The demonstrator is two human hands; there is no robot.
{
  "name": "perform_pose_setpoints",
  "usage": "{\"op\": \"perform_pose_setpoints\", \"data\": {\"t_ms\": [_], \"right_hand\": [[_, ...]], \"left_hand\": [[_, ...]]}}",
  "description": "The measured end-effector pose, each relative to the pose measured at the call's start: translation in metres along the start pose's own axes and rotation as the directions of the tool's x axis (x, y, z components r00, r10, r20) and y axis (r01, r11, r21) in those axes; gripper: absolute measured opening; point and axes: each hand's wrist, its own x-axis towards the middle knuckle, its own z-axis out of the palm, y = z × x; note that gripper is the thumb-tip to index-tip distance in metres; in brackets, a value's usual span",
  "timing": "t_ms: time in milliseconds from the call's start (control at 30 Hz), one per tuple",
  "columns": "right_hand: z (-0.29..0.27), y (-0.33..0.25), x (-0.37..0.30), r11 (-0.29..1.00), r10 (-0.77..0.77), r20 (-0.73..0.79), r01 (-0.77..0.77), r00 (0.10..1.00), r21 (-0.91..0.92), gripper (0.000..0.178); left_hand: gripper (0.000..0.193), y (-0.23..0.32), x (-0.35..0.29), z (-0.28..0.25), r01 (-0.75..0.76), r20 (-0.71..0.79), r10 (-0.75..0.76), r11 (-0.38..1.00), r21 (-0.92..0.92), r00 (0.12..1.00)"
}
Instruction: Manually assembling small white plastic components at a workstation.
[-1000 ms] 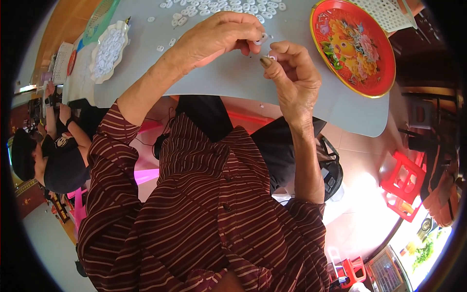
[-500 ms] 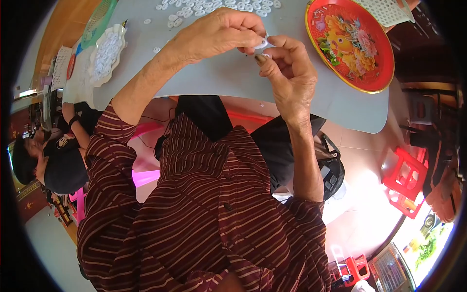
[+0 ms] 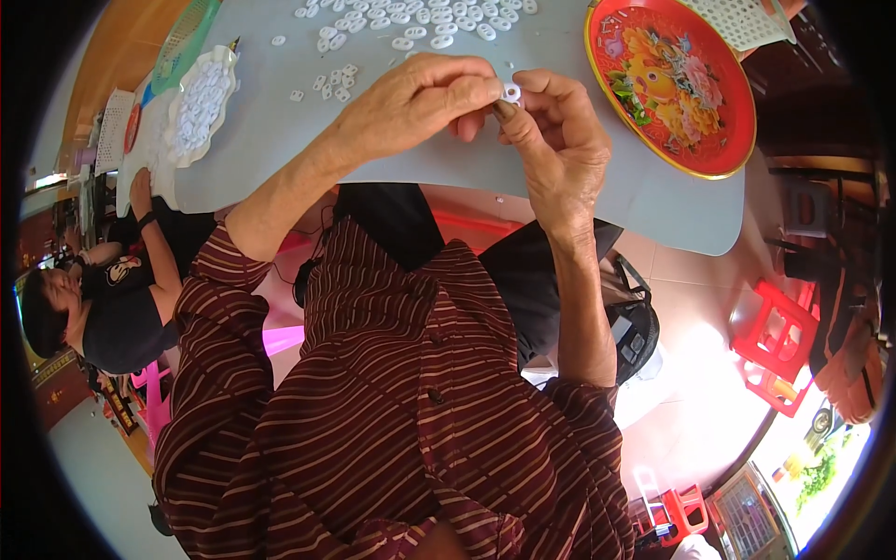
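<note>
Over the table's near edge my two hands meet, fingertips almost touching. Between them is a small white plastic piece with a hole (image 3: pixel 511 92). My right hand (image 3: pixel 563 131) pinches it between thumb and fingers. My left hand (image 3: pixel 420 98) is closed too, its thumb and forefinger against the piece's left side; whatever else its fingers hold is hidden. Beyond my hands lie many white oval two-holed pieces (image 3: pixel 442 42). Several smaller, squarish white pieces (image 3: pixel 336 82) are grouped left of my left hand.
A red floral tray with a gold rim (image 3: pixel 590 70) stands at right on the grey table (image 3: pixel 252 140). At left, a scalloped white dish (image 3: pixel 227 103) holds pale pieces beside a green basket (image 3: pixel 177 56). Another person (image 3: pixel 117 322) sits at left. A white perforated basket (image 3: pixel 737 23) is at upper right.
My left hand has come down and slightly left, uncovering the squarish pieces on the table. The small white piece stays between my hands. The other person's arm has moved.
</note>
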Motion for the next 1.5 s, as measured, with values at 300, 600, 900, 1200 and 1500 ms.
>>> {"op": "perform_pose_setpoints", "data": {"t_ms": [300, 600, 900, 1200, 1500], "right_hand": [[0.004, 0.000, -0.001, 0.999, 0.029, 0.113, -0.026, 0.993, -0.026, 0.025], [-0.001, -0.004, 0.000, 0.997, 0.062, 0.096, -0.057, 0.994, -0.050, 0.027], [0.000, -0.001, -0.001, 0.997, 0.052, 0.104, -0.046, 0.993, -0.060, 0.025], [0.003, 0.006, -0.002, 0.986, 0.032, 0.126, -0.010, 0.992, -0.167, 0.034], [0.003, 0.006, -0.002, 0.978, 0.029, 0.136, 0.000, 0.990, -0.211, 0.035]], "left_hand": [[0.028, -0.013, -0.011, 0.015, -0.065, -0.225, 0.079, 0.995, 0.070, 0.971], [0.028, -0.010, -0.016, 0.017, -0.079, -0.217, 0.098, 0.992, 0.095, 0.971], [0.027, -0.016, -0.011, 0.011, -0.123, -0.128, 0.138, 0.985, 0.119, 0.982], [0.029, -0.017, -0.014, 0.015, -0.046, -0.186, 0.049, 0.999, 0.022, 0.981], [0.025, -0.023, -0.016, 0.016, -0.075, -0.241, 0.075, 0.997, 0.008, 0.968]]}}
